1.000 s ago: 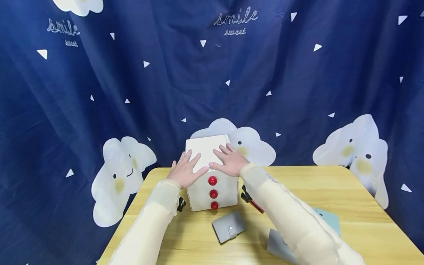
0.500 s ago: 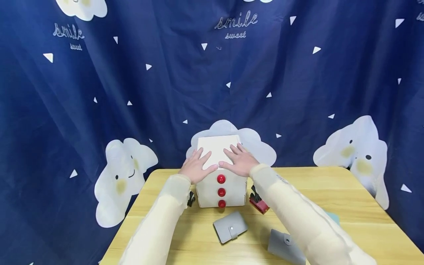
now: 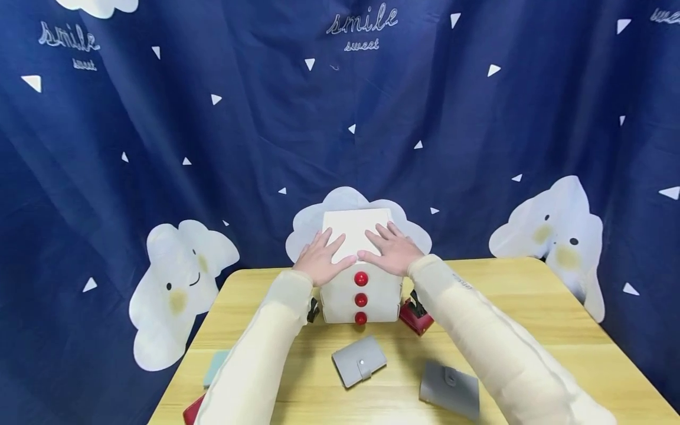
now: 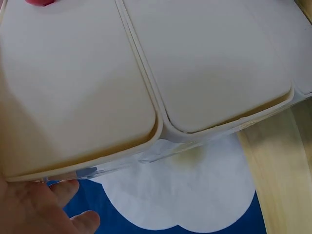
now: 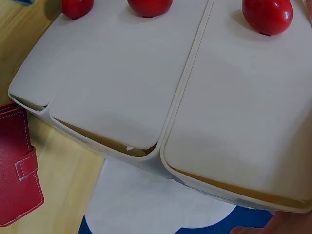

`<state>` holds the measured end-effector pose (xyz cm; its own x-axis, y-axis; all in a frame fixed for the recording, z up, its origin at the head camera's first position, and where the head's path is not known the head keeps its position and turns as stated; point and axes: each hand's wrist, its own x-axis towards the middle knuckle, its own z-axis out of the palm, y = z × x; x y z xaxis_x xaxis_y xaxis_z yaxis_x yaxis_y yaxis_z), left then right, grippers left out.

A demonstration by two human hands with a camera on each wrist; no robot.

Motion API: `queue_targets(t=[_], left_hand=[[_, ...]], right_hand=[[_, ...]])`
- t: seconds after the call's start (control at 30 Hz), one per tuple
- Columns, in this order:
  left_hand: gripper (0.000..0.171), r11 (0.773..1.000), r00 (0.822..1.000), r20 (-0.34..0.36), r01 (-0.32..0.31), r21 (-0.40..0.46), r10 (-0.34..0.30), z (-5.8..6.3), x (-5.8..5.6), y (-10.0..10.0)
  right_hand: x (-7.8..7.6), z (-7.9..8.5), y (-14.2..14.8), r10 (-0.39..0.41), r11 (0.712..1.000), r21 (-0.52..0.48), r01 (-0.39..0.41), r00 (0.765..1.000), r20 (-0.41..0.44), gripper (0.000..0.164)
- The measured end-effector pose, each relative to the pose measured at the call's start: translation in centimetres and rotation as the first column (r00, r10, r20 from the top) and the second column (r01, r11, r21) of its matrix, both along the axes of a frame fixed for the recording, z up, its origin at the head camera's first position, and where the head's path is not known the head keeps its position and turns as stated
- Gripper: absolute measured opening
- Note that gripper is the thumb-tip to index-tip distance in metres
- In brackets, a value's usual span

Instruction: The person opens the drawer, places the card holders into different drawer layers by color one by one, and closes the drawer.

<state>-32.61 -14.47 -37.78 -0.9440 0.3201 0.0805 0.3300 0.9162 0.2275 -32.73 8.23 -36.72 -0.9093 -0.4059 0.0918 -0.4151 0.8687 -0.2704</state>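
Observation:
A small white drawer box (image 3: pixel 340 307) stands near the back of the table, its three drawers stacked and each fitted with a round red knob (image 3: pixel 360 300). My left hand (image 3: pixel 321 260) rests on the box's top at the left front, fingers spread. On the right front of the top lies my right hand (image 3: pixel 393 251), its fingers also spread and its thumb close to the left one. Both wrist views look at the drawer fronts (image 4: pixel 219 63), where only part of each hand shows at the edge. Dark wrist straps hang below both cuffs.
A grey card holder (image 3: pixel 359 360) lies before the box, and a darker grey one (image 3: pixel 448 389) sits nearer me on the right. Beside the box is a red card holder (image 5: pixel 19 165). Teal (image 3: pixel 215 367) and red (image 3: pixel 192 408) items lie partly behind my left sleeve.
The box has shifted right across the table under both hands and now stands straighter. The head view has turned, bringing the teal and red items at the left into sight.

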Motion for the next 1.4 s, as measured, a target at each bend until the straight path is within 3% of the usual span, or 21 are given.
queue_targets(t=[0.23,0.5,0.83,1.1,1.4], left_hand=[[0.086,1.000,1.000,-0.008,0.023,-0.010,-0.023,0.7,-0.2,1.8],[0.087,1.000,1.000,-0.004,0.022,-0.008,-0.022,0.5,-0.4,4.2],[0.083,0.999,0.999,-0.005,0.033,-0.019,-0.033,0.9,-0.4,6.5],[0.083,1.000,0.999,-0.041,0.024,-0.011,-0.025,0.9,-1.3,6.8],[0.083,0.999,0.999,0.010,0.031,-0.026,-0.030,0.1,-1.2,6.5]], right_hand=[[0.3,0.8,1.6,0.005,1.000,-0.012,-0.005,1.000,0.004,0.081],[0.1,0.4,4.1,0.002,1.000,0.000,-0.002,1.000,-0.014,0.082],[0.5,1.1,6.3,0.006,1.000,-0.018,-0.006,1.000,-0.012,0.079],[-0.3,1.1,6.6,0.004,1.000,-0.026,-0.005,0.999,-0.044,0.081],[-0.3,-0.1,6.3,-0.022,0.998,-0.051,0.021,1.000,-0.015,0.084]])
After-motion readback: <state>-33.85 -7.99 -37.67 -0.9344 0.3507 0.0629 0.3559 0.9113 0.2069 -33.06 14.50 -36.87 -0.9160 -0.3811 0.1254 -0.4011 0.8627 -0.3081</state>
